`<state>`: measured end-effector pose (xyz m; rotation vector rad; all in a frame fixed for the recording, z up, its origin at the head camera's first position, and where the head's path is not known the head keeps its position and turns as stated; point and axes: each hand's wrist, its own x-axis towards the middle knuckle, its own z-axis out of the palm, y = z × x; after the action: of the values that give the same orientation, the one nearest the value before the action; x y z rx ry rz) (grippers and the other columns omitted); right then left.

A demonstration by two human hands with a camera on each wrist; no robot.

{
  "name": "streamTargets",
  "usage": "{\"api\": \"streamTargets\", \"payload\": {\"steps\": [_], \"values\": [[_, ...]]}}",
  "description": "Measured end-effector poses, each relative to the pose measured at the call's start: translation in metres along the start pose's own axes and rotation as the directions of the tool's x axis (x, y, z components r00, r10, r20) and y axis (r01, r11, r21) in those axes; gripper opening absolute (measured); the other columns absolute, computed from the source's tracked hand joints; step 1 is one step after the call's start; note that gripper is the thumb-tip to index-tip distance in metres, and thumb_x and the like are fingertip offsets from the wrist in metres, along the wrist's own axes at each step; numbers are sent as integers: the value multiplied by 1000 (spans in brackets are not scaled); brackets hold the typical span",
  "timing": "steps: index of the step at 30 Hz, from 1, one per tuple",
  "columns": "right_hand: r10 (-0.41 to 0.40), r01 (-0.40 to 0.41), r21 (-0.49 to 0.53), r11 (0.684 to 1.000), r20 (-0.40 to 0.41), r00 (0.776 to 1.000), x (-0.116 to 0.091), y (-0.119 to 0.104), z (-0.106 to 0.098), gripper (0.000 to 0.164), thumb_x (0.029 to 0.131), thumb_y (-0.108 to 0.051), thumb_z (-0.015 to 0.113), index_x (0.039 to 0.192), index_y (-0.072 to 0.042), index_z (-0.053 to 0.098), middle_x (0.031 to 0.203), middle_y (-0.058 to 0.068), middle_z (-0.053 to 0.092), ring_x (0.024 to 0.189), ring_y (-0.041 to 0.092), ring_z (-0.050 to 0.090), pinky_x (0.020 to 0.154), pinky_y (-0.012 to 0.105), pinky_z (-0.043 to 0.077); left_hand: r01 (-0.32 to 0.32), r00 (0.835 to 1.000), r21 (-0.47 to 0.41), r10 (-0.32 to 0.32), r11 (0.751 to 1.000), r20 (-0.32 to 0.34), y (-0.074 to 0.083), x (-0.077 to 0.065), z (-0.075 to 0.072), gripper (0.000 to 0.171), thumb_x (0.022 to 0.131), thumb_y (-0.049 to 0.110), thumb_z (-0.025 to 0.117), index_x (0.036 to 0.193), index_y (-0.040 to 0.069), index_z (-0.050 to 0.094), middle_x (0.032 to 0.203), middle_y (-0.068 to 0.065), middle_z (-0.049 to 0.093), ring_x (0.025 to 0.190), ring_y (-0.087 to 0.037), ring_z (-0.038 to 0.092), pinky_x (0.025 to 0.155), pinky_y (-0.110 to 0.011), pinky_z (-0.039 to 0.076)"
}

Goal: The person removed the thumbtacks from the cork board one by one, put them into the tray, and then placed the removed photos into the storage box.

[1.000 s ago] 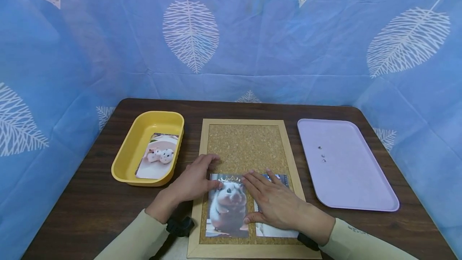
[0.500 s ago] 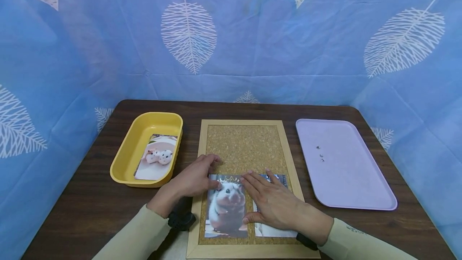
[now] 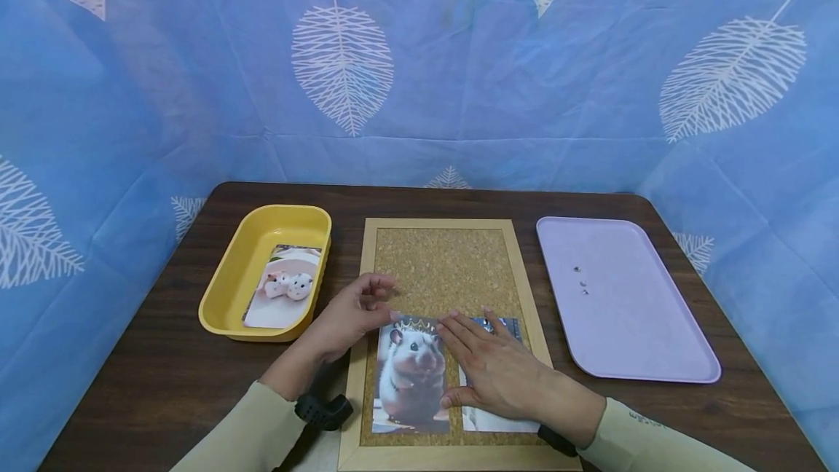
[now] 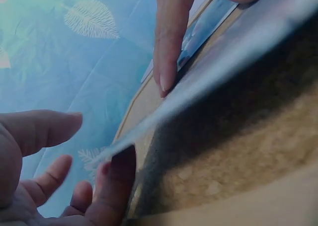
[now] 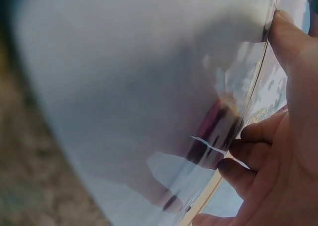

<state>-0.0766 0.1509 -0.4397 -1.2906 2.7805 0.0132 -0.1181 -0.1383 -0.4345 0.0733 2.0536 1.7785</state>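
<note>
A hamster photo with a gold crown lies on the cork board, at its near left. The left wrist view shows the photo's edge raised off the cork. My left hand is at its top left corner, fingers bent; in the left wrist view the thumb stands apart from the photo and a fingertip lies behind the corner. My right hand rests flat with fingers spread, fingertips at the hamster photo's right edge. It covers much of a second photo beside it.
To the left stands a yellow bin with a photo of two round white figures inside. A lilac tray on the right bears several tiny shiny pieces. Blue leaf-print cloth hangs behind the dark table.
My left thumb has drawn back from the hamster photo's face to its top left corner, and the left fingers have bent more. The right hand has stayed in place.
</note>
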Motion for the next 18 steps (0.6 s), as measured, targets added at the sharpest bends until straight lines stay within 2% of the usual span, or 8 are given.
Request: {"api": "streamTargets", "payload": {"steps": [4,7,12,18], "values": [[-6,6,-2,1000,-10,1000,0,0,-1,98,99,-78,40,163,-3,37,169,17,38,157,35,35,122,68,29,27,999,-67,-29,997,-21,-3,-5,-1,48,99,9,71,143,7,54,143,-16,49,123,-30,52,95,-33,55],[-7,7,4,1000,-13,1000,-1,-1,-1,97,99,-77,39,163,-3,38,168,17,39,156,35,37,122,68,30,34,999,-88,-34,996,-1,-5,-9,-2,45,100,11,71,141,5,55,139,-17,52,118,-28,56,92,-34,57],[-8,8,-5,1000,-20,1000,-1,-2,-1,97,100,-77,39,162,-3,38,168,17,40,156,35,37,121,68,31,36,997,-91,-28,995,78,-7,-13,-4,42,99,9,71,139,2,57,135,-17,60,107,-23,65,88,-34,61],[-7,7,-10,1000,-25,1000,-1,-2,0,98,99,-77,41,162,-2,38,168,17,39,157,35,36,121,69,31,27,985,-84,-12,996,175,-9,-13,-7,43,96,-1,71,138,-1,57,127,-18,64,101,-20,67,84,-30,59]]}}
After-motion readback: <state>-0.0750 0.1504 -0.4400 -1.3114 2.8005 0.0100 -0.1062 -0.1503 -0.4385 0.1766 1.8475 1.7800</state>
